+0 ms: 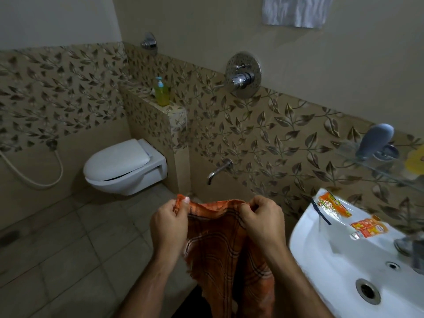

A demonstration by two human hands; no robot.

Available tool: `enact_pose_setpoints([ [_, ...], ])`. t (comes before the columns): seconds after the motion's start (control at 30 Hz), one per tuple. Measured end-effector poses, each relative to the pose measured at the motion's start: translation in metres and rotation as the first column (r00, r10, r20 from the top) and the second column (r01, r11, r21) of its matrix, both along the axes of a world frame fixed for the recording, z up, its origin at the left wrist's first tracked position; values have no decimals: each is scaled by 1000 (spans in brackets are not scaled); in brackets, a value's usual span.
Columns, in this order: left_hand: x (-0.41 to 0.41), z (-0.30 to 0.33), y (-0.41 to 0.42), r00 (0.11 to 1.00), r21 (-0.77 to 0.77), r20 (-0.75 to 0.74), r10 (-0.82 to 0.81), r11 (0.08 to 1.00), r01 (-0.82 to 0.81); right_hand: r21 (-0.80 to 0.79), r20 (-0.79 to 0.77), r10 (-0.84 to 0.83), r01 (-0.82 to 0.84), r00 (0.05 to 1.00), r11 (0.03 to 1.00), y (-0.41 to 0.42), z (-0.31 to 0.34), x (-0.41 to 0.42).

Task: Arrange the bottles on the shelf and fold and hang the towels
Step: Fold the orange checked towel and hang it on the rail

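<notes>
So we've got both hands, left [168, 222] and right [261, 220], pinching the orange plaid cotton towel's [220, 244] top corners, probably to fold it.

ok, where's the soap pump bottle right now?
Head view, upper left of centre: the green pump bottle stands on the tiled ledge above the toilet, left of the shower mixer.

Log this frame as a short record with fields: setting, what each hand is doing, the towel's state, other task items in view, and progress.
setting: bathroom, washbasin at right
left hand: pinches a top corner of the orange towel
right hand: pinches the top edge
towel state: held up, hanging down, not yet folded
other task items: white towel hanging on wall; yellow pump bottle on tiled ledge; glass shelf at right
progress: folding not done
</notes>
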State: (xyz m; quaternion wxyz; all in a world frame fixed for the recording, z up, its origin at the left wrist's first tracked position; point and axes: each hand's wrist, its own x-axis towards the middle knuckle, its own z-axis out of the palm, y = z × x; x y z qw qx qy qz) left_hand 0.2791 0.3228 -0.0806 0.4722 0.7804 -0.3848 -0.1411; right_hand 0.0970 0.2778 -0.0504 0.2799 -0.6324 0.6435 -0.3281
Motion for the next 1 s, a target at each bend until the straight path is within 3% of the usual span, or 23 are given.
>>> enact_pose_setpoints([
  [0.13,16,5,-11,998,115,53,15,993,-21,196,174,86,-120,981,973,-4,2,-6],
  [0.23,15,8,-16,996,132,80,23,991,-33,218,276,91,-154,957,964,-4,4,-6],
  [0.4,-3,15,-17,999,104,48,-1,995,-4,151,209,22,-54,978,987,-10,-1,0],
  [0.57,-26,12,-12,937,-75,-339,-82,995,60,-34,107,-4,7,994,999,-5,-2,14],
  [0.67,-35,15,-9,887,-196,-440,-143,979,60,-126,77,91,-81,993,989,-4,-2,17],
  [0.83,-36,14,-5,872,-215,-376,-313,945,247,-179,28,239,-230,971,956,-2,-2,16],
  [0.93,-26,16,-6,846,-50,-205,-492,869,492,-108,-4,378,-376,926,920,-4,-1,9],
  [1.0,-14,24,-8,768,50,-120,-629,769,638,-63,-20,475,-476,880,877,-8,-1,1],
])
